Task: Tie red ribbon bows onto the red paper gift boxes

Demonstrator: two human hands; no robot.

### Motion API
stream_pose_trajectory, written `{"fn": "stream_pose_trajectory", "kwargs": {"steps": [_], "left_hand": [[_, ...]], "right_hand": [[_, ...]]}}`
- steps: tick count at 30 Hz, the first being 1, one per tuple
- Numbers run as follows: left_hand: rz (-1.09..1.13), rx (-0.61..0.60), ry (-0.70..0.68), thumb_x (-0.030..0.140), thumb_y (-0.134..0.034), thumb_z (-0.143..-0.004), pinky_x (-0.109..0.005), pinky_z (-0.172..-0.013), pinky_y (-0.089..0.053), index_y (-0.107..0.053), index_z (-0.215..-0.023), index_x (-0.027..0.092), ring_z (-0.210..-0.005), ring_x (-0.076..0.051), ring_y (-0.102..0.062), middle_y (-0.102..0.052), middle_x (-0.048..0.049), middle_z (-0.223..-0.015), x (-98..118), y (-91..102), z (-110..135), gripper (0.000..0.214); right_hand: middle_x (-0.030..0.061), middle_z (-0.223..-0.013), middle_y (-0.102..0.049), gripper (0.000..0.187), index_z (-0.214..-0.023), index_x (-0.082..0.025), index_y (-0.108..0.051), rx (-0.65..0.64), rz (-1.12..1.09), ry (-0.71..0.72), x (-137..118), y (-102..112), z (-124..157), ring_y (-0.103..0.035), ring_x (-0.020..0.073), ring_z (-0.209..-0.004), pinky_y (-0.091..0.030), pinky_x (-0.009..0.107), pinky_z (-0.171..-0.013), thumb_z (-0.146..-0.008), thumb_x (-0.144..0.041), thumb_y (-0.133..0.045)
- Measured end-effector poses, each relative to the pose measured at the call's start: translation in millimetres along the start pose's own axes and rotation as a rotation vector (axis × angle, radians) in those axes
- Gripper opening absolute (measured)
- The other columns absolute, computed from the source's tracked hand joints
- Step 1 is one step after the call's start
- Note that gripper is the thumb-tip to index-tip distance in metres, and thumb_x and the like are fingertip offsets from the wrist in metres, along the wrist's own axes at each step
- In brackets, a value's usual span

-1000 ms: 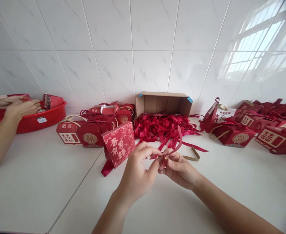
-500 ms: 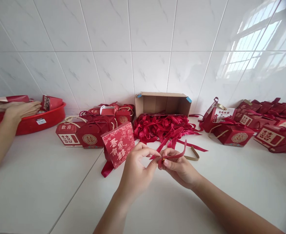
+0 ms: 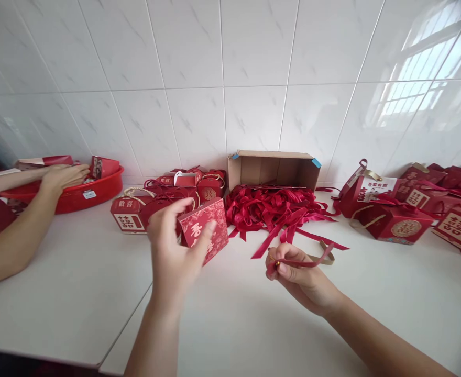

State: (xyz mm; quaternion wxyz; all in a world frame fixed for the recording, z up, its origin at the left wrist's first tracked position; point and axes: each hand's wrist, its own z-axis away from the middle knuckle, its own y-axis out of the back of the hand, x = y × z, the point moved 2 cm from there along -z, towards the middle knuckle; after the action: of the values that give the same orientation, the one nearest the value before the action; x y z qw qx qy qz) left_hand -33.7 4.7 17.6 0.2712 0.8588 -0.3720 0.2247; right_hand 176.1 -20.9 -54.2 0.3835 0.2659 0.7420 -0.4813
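My right hand (image 3: 295, 275) pinches a red ribbon (image 3: 307, 262) with a small gold bead at its near end; the ribbon trails off to the right above the white counter. My left hand (image 3: 175, 251) hovers with its fingers spread, just in front of a red gift box (image 3: 207, 230) printed with white characters. The thumb and fingertips are close to the box's left face; no grip on it shows. A heap of red ribbons (image 3: 273, 207) lies behind both hands.
An open cardboard box (image 3: 273, 167) lies on its side against the tiled wall. Finished red gift boxes stand at the left (image 3: 130, 217) and at the right (image 3: 401, 220). Another person's hands (image 3: 61, 175) reach into a red basin (image 3: 92, 191) at far left.
My left hand has let go of the ribbon and moved left toward the red gift box. My right hand keeps the ribbon and has dropped slightly. The camera has shifted a little left.
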Motion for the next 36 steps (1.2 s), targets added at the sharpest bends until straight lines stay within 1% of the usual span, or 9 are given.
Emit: {"fn": "stream_pose_trajectory", "kwargs": {"steps": [2, 4, 6, 9, 12, 15, 22, 26, 36], "left_hand": [[-0.009, 0.063, 0.125, 0.033, -0.074, -0.069, -0.042, -0.100, -0.039, -0.045, -0.130, 0.026, -0.118, -0.027, -0.048, -0.051, -0.0095, -0.124, -22, 0.9, -5, 0.068], [0.121, -0.043, 0.225, 0.032, -0.073, -0.070, -0.039, -0.094, -0.045, -0.031, -0.140, 0.028, -0.113, -0.025, -0.054, -0.055, -0.0098, -0.120, -40, -4.9, -7, 0.082], [0.248, -0.179, 0.239, 0.031, -0.069, -0.074, -0.035, -0.085, -0.050, -0.027, -0.142, 0.028, -0.102, -0.022, -0.061, -0.060, -0.0084, -0.113, -46, -11.4, -5, 0.079], [0.243, -0.344, 0.174, 0.029, -0.063, -0.079, -0.030, -0.077, -0.051, -0.058, -0.117, 0.023, -0.089, -0.019, -0.064, -0.066, -0.0055, -0.100, -37, -17.5, 0, 0.039], [0.170, -0.462, 0.071, 0.026, -0.061, -0.081, -0.026, -0.069, -0.049, -0.067, -0.085, 0.019, -0.080, -0.017, -0.063, -0.067, -0.0029, -0.086, -20, -22.8, 6, 0.010], [0.191, -0.533, -0.040, 0.022, -0.059, -0.083, -0.024, -0.067, -0.047, -0.066, -0.082, 0.019, -0.078, -0.015, -0.061, -0.065, -0.0020, -0.084, -4, -29.9, 13, 0.008], [0.311, -0.622, -0.123, 0.017, -0.056, -0.085, -0.023, -0.071, -0.048, -0.065, -0.082, 0.018, -0.080, -0.014, -0.060, -0.063, -0.0029, -0.085, 10, -39.4, 25, 0.010], [0.347, -0.660, -0.145, 0.016, -0.055, -0.086, -0.024, -0.070, -0.048, -0.066, -0.084, 0.018, -0.081, -0.014, -0.059, -0.064, -0.0030, -0.085, 14, -39.9, 28, 0.011], [0.357, -0.672, -0.143, 0.016, -0.057, -0.085, -0.025, -0.073, -0.049, -0.067, -0.085, 0.019, -0.082, -0.013, -0.059, -0.065, -0.0016, -0.085, 14, -40.2, 28, 0.010]], "right_hand": [[-0.0034, -0.077, -0.057, 0.010, -0.073, -0.025, -0.066, 0.015, -0.004, -0.003, 0, 1, 1, -0.056, 0.0096, -0.071, -0.042, 0.024, -0.067, -0.071, -0.022, -0.076], [-0.0034, -0.077, -0.057, 0.011, -0.073, -0.025, -0.066, 0.025, 0.010, -0.003, 1, 2, 2, -0.056, 0.0097, -0.071, -0.043, 0.024, -0.067, -0.071, -0.022, -0.077], [-0.0029, -0.075, -0.056, 0.011, -0.073, -0.026, -0.066, 0.034, 0.048, 0.013, 1, 2, 2, -0.057, 0.0112, -0.072, -0.045, 0.026, -0.069, -0.071, -0.023, -0.076], [-0.0011, -0.078, -0.056, 0.009, -0.074, -0.027, -0.065, 0.078, 0.178, 0.088, -2, 1, 2, -0.057, 0.0144, -0.079, -0.047, 0.029, -0.074, -0.073, -0.026, -0.074], [0.0022, -0.100, -0.055, 0.006, -0.074, -0.027, -0.066, 0.158, 0.425, 0.186, -7, 0, 2, -0.054, 0.0188, -0.099, -0.047, 0.033, -0.081, -0.074, -0.028, -0.072], [0.0048, -0.118, -0.048, 0.004, -0.074, -0.028, -0.069, 0.240, 0.658, 0.294, -9, -1, 3, -0.045, 0.0240, -0.116, -0.045, 0.040, -0.091, -0.075, -0.030, -0.071], [0.0062, -0.127, -0.042, 0.003, -0.078, -0.031, -0.072, 0.457, 0.927, 0.459, -9, 3, 6, -0.040, 0.0297, -0.124, -0.042, 0.050, -0.096, -0.076, -0.032, -0.069], [0.0057, -0.129, -0.045, 0.005, -0.078, -0.032, -0.073, 0.459, 1.032, 0.491, -11, 4, 6, -0.042, 0.0315, -0.123, -0.039, 0.054, -0.098, -0.076, -0.030, -0.069], [0.0056, -0.129, -0.047, 0.011, -0.080, -0.033, -0.074, 0.421, 1.072, 0.494, -13, 3, 7, -0.047, 0.0318, -0.120, -0.044, 0.054, -0.093, -0.078, -0.026, -0.066]]}}
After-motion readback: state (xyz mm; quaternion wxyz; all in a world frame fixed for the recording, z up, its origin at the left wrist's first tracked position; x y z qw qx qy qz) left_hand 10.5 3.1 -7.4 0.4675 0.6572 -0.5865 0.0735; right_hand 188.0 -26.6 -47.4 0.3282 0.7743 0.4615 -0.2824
